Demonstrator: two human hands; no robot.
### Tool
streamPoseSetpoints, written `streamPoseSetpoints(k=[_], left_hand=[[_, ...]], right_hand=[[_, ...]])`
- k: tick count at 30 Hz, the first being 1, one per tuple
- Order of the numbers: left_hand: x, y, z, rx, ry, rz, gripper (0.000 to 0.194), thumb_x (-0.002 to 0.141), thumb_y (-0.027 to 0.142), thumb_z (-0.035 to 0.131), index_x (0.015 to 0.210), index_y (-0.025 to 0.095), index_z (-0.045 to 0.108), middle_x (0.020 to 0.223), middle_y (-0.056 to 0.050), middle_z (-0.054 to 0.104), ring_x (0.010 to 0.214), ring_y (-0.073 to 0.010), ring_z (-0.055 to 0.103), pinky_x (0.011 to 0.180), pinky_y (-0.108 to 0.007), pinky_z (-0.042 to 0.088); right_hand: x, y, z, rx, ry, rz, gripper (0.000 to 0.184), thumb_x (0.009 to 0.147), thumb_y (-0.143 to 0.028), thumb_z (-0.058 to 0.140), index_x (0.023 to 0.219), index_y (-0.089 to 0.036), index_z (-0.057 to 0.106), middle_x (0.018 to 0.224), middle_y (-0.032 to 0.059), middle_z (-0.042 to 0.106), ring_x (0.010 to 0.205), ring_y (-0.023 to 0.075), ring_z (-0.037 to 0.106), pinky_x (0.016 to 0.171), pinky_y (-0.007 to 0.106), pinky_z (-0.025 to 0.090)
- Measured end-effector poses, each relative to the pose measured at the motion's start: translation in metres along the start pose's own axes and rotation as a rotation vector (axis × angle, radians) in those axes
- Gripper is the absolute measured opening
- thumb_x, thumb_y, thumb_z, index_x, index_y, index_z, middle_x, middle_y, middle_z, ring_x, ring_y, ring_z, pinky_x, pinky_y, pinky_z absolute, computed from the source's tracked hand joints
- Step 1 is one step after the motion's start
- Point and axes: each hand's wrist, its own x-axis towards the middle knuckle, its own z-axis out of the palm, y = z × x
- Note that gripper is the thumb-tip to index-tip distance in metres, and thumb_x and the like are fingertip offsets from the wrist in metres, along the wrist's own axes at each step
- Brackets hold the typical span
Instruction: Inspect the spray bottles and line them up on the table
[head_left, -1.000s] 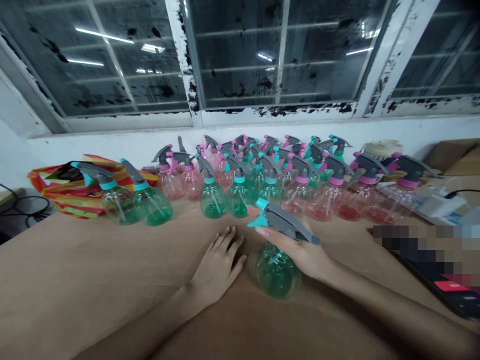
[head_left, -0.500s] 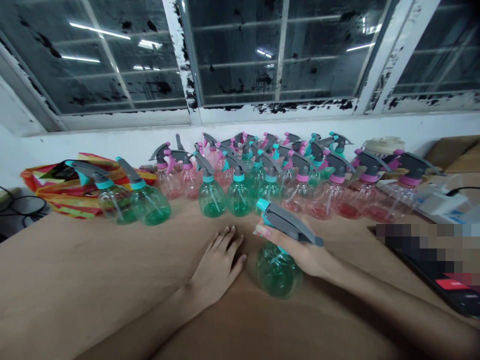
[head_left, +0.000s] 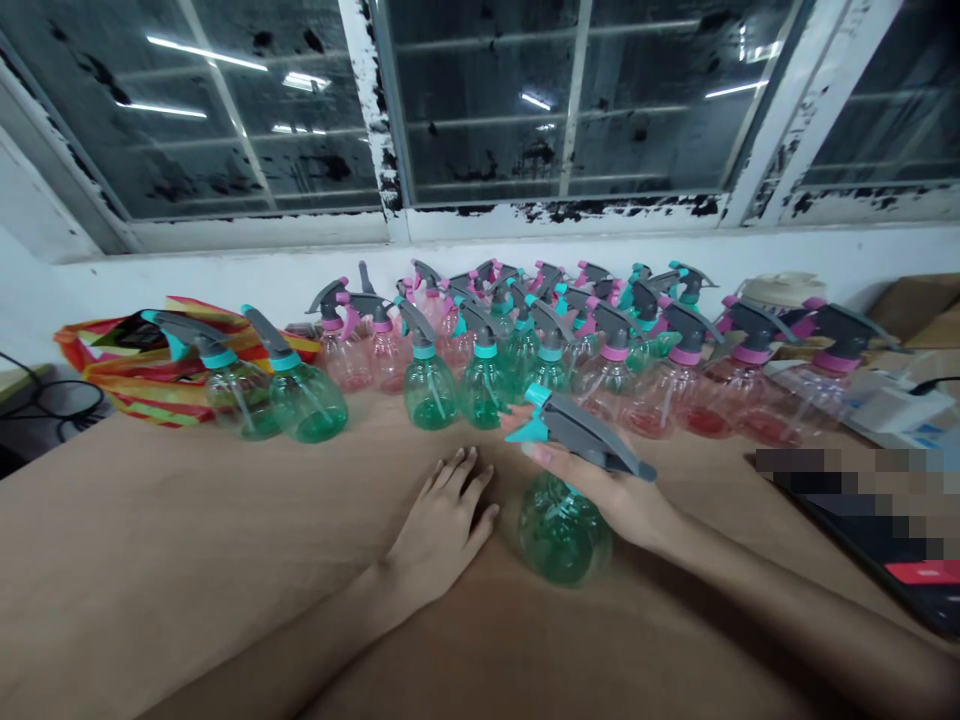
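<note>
My right hand [head_left: 626, 500] is closed round the neck of a green spray bottle [head_left: 562, 535] with a grey and turquoise trigger head. Its thumb lies along the near side below the head, and other fingertips show beyond the turquoise trigger. The bottle is upright just above or on the table; I cannot tell which. To its left, my left hand [head_left: 446, 530] lies flat on the wooden table [head_left: 187, 560], fingers spread, holding nothing. Beyond the hands stand two green spray bottles [head_left: 431, 390] side by side.
Rows of green and pink spray bottles [head_left: 652, 395] line the back of the table below the window. Two more green bottles [head_left: 307, 400] stand at the left, before a colourful bag [head_left: 142, 385]. At the right lie a dark phone [head_left: 847, 545] and a white power strip [head_left: 896, 395].
The turquoise trigger of the held bottle shows more fully, and fingertips now appear beyond it. The whole view has shifted slightly. My left hand stays flat in place.
</note>
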Motion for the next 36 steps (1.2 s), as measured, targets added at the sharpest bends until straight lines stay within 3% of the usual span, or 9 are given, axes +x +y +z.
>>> streamPoseSetpoints(k=[8,13,18,22,26,29,36], left_hand=[[-0.001,0.000,0.000,-0.025,0.003,-0.006,0.043,0.095,0.032,0.039,0.131,0.010,0.046,0.141,-0.016,0.041,0.131,-0.0281,0.035,0.106,-0.046,0.030],[-0.001,-0.001,0.001,-0.057,0.029,0.003,0.042,0.095,0.032,0.039,0.130,0.010,0.047,0.139,-0.017,0.043,0.131,-0.0290,0.035,0.106,-0.047,0.031],[-0.001,0.000,0.001,-0.062,0.031,-0.007,0.042,0.094,0.031,0.041,0.130,0.010,0.045,0.138,-0.016,0.043,0.131,-0.0296,0.035,0.106,-0.049,0.031],[-0.001,0.000,0.000,-0.066,0.023,-0.001,0.041,0.094,0.030,0.041,0.129,0.009,0.047,0.136,-0.016,0.046,0.131,-0.0291,0.035,0.107,-0.049,0.030],[0.000,0.000,0.000,-0.053,0.003,-0.007,0.042,0.094,0.030,0.042,0.129,0.008,0.047,0.136,-0.017,0.046,0.130,-0.0301,0.035,0.106,-0.049,0.031],[0.001,0.000,0.000,-0.046,0.002,-0.004,0.042,0.094,0.030,0.042,0.130,0.008,0.047,0.137,-0.017,0.045,0.131,-0.0299,0.035,0.106,-0.049,0.030],[0.000,-0.001,0.001,-0.049,0.014,0.009,0.043,0.095,0.031,0.039,0.130,0.009,0.046,0.138,-0.016,0.044,0.131,-0.0287,0.035,0.106,-0.048,0.031]], right_hand=[[-0.002,-0.003,-0.002,-0.052,-0.017,0.024,0.031,0.083,-0.033,0.059,0.115,-0.031,0.061,0.112,0.0019,0.067,0.113,0.0230,0.057,0.100,0.041,0.043],[0.002,-0.012,-0.003,-0.035,-0.091,0.038,0.023,0.083,-0.030,0.060,0.105,-0.028,0.061,0.112,0.0034,0.066,0.110,0.0228,0.059,0.098,0.041,0.045],[0.001,-0.010,0.000,-0.062,-0.025,0.102,0.015,0.076,-0.037,0.066,0.085,-0.026,0.061,0.089,0.0019,0.068,0.086,0.0212,0.065,0.080,0.038,0.053],[0.000,-0.007,0.002,-0.161,0.058,0.099,0.016,0.077,-0.039,0.065,0.076,-0.024,0.060,0.071,-0.0008,0.063,0.076,0.0197,0.062,0.071,0.035,0.051],[0.000,-0.007,0.001,-0.058,0.012,0.050,0.015,0.079,-0.037,0.063,0.088,-0.025,0.062,0.089,0.0013,0.068,0.088,0.0200,0.064,0.080,0.036,0.050],[0.000,-0.006,-0.001,-0.023,-0.014,0.008,0.025,0.080,-0.035,0.062,0.104,-0.028,0.062,0.103,0.0022,0.068,0.101,0.0222,0.061,0.091,0.041,0.046],[-0.003,0.001,0.000,-0.157,0.047,0.023,0.024,0.082,-0.037,0.059,0.104,-0.027,0.064,0.077,-0.0009,0.067,0.076,0.0196,0.063,0.075,0.038,0.050]])
